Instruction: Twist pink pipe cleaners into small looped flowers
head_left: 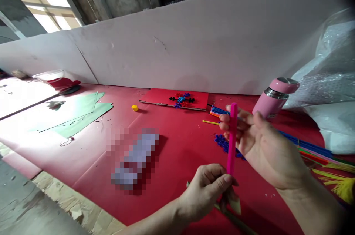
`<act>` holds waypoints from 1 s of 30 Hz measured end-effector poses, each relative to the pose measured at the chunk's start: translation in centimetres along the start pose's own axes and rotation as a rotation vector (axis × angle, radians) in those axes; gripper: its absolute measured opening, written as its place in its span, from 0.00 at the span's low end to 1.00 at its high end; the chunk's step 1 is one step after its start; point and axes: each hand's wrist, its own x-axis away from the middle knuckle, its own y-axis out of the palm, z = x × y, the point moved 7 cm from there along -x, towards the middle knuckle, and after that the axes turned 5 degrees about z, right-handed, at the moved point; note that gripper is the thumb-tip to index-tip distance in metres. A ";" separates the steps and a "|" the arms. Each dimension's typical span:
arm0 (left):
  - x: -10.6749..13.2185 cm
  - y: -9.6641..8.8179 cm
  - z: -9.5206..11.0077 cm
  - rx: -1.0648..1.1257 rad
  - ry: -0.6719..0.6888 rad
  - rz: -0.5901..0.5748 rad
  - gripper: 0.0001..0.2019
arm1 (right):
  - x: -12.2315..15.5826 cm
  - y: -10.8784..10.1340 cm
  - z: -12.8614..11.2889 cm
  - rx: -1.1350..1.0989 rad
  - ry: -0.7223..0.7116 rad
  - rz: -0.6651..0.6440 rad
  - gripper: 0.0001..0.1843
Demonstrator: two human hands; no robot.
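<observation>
Between its thumb and fingers, my left hand [206, 187] pinches the lower end of a bright pink pipe cleaner [232, 142], which looks folded double and stands upright. My right hand [263, 146] is just behind and right of it, palm turned up, with the fingers loosely curled and the thumb apart; whether the fingertips touch it I cannot tell. Behind the pink piece lies a dark blue pipe-cleaner shape [222, 142], partly hidden. Under my left hand is a long dull thing with a beige part [235, 205] that I cannot make out.
A red board [161, 96] bears a blue, black and red pipe-cleaner figure [181, 99]. Pipe-cleaner bundles [307, 146], a pink flask [271, 100] and bubble wrap [332, 76] stand right. Leftward are a yellow cap [134, 108], a blurred-out object [138, 157] and green sheets [80, 118].
</observation>
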 end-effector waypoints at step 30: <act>1.4 0.5 2.1 -0.606 0.420 0.189 0.16 | -0.4 -3.0 -1.1 0.057 -0.474 0.385 0.15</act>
